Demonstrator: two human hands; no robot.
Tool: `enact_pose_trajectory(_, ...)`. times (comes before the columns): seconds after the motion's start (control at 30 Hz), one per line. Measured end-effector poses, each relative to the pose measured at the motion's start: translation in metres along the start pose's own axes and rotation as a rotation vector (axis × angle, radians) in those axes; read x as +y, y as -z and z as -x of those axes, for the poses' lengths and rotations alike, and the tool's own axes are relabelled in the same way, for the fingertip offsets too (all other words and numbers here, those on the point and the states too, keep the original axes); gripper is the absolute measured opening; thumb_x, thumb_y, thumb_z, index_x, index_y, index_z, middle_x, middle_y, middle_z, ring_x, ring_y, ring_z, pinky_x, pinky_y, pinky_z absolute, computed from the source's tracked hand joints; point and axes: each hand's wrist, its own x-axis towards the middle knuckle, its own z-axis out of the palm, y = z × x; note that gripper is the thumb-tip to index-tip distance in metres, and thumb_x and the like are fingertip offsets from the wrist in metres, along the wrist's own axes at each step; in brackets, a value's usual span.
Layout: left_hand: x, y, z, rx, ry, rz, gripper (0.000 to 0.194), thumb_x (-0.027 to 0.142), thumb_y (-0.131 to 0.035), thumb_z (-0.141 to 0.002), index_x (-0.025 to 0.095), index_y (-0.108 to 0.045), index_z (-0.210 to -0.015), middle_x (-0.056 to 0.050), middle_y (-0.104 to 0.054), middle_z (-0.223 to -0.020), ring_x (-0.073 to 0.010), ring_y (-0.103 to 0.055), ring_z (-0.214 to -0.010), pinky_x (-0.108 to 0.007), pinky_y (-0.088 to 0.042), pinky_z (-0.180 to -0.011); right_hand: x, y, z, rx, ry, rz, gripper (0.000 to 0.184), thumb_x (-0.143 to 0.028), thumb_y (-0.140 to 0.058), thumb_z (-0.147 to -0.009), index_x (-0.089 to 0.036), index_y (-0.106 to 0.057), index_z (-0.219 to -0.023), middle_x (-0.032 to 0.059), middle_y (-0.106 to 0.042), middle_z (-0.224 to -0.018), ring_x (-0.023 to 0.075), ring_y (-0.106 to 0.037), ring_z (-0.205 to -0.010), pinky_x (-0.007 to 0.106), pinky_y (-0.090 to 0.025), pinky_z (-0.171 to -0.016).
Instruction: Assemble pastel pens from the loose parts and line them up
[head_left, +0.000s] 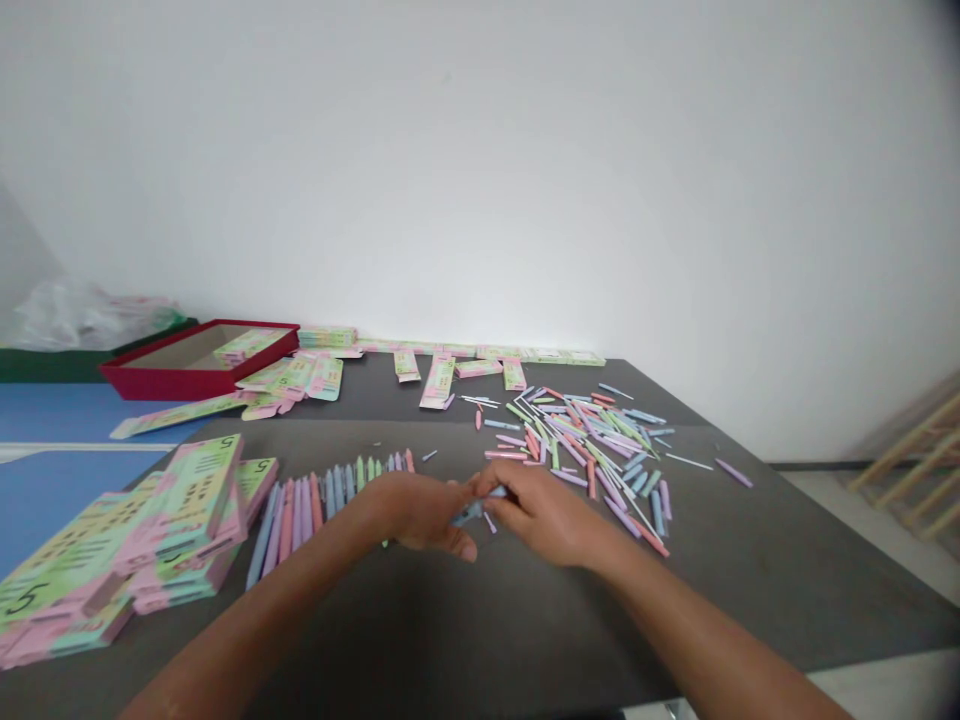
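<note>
My left hand (427, 512) and my right hand (536, 510) meet above the middle of the table. Between them is a light blue pen (470, 510), which both hands grip with closed fingers, partly hiding it. Just left of and behind my left hand lies a row of assembled pens (306, 510) in blue, purple, red and green, side by side. Beyond my right hand spreads a loose heap of pastel pen parts (592, 430), with barrels, caps and thin white refills mixed together.
Stacked pastel cartons (180, 500) fill the table's left side. At the back left stands a red box (169, 380) with cartons inside. More flat cartons (439, 380) lie along the wall. A plastic bag (82, 312) sits far left, and wooden bars (915, 440) lean at right.
</note>
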Motion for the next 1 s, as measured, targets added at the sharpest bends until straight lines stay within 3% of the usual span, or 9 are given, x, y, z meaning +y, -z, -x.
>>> enact_pose_trajectory(0.1,-0.005,-0.002,-0.003,-0.069,-0.049,-0.008,0.039,0.037,-0.056,-0.083,0.017,-0.058,-0.116,-0.009,-0.070,-0.102,-0.0245,-0.065,-0.089,-0.030,-0.049,-0.072,-0.021,-0.027,-0.005,0.063,0.009,0.040,0.006,-0.019,-0.051,-0.083,-0.021,-0.052,-0.089,0.0012,-0.058,-0.081,0.0144,-0.051,-0.073,0.025,-0.035,-0.063)
enact_pose_trajectory(0.17,-0.012,-0.002,0.000,-0.098,-0.113,0.034,0.024,0.031,-0.057,-0.083,0.018,-0.065,-0.101,-0.006,-0.072,-0.092,-0.0211,-0.065,-0.083,-0.026,-0.049,-0.071,-0.027,-0.040,-0.008,0.076,0.062,0.008,0.006,-0.018,-0.051,-0.082,-0.021,-0.051,-0.087,0.0008,-0.057,-0.080,0.0143,-0.051,-0.072,0.025,-0.035,-0.063)
enact_pose_trajectory(0.3,-0.026,-0.002,0.008,-0.071,-0.074,0.074,0.030,0.033,-0.058,-0.081,0.020,-0.063,-0.106,-0.006,-0.072,-0.095,-0.0225,-0.065,-0.082,-0.028,-0.048,-0.069,-0.014,-0.038,-0.020,-0.014,0.145,-0.175,0.018,-0.023,-0.055,-0.082,-0.022,-0.050,-0.099,-0.0003,-0.059,-0.083,0.0125,-0.053,-0.072,0.024,-0.038,-0.065)
enact_pose_trajectory(0.4,-0.030,0.001,0.011,-0.071,0.062,0.070,0.064,0.041,-0.055,-0.081,0.018,-0.036,-0.138,-0.011,-0.070,-0.102,-0.0255,-0.065,-0.084,-0.030,-0.048,-0.066,0.022,-0.009,-0.051,-0.103,0.081,-0.213,0.032,-0.031,-0.056,-0.082,-0.021,-0.047,-0.111,-0.0003,-0.061,-0.084,0.0129,-0.056,-0.072,0.023,-0.041,-0.063)
enact_pose_trajectory(0.5,-0.032,0.005,0.011,-0.111,0.101,0.096,0.078,0.039,-0.052,-0.083,0.019,-0.011,-0.146,-0.013,-0.068,-0.107,-0.0246,-0.066,-0.084,-0.029,-0.048,-0.065,0.077,0.026,-0.099,0.102,-0.211,0.199,0.023,-0.028,-0.038,-0.090,-0.018,-0.052,-0.105,0.0028,-0.063,-0.087,0.0131,-0.057,-0.072,0.024,-0.042,-0.065)
enact_pose_trajectory(0.53,-0.032,0.005,0.010,-0.113,0.104,0.109,0.078,0.038,-0.053,-0.083,0.020,-0.010,-0.146,-0.013,-0.067,-0.109,-0.0244,-0.066,-0.085,-0.029,-0.047,-0.065,0.096,0.036,-0.115,0.140,-0.350,0.424,0.024,-0.026,-0.034,-0.091,-0.018,-0.054,-0.103,0.0039,-0.064,-0.091,0.0139,-0.058,-0.079,0.024,-0.041,-0.070)
enact_pose_trajectory(0.6,-0.034,0.006,0.009,-0.109,0.119,0.133,0.079,0.037,-0.054,-0.082,0.021,-0.011,-0.146,-0.013,-0.066,-0.112,-0.0249,-0.065,-0.089,-0.029,-0.047,-0.067,0.130,0.046,-0.144,0.151,-0.455,0.536,0.026,-0.021,-0.035,-0.089,-0.014,-0.059,-0.097,0.0118,-0.064,-0.098,0.0197,-0.057,-0.093,0.028,-0.040,-0.077)
enact_pose_trajectory(0.77,-0.040,0.008,0.009,-0.114,0.174,0.167,0.083,0.039,-0.058,-0.080,0.024,-0.010,-0.146,-0.013,-0.065,-0.114,-0.0270,-0.064,-0.094,-0.030,-0.048,-0.068,0.184,0.028,-0.183,0.013,-0.522,0.627,0.024,-0.025,-0.048,-0.085,-0.012,-0.064,-0.095,0.0162,-0.064,-0.105,0.0232,-0.058,-0.098,0.030,-0.040,-0.079)
enact_pose_trajectory(1.0,-0.041,0.010,0.008,-0.172,0.185,0.151,0.085,0.045,-0.059,-0.079,0.025,-0.010,-0.146,-0.012,-0.068,-0.108,-0.0295,-0.065,-0.090,-0.033,-0.048,-0.067,0.211,-0.002,-0.199,-0.079,-0.476,0.676,0.024,-0.022,-0.050,-0.084,-0.008,-0.063,-0.098,0.0211,-0.060,-0.110,0.0248,-0.056,-0.103,0.031,-0.039,-0.085)
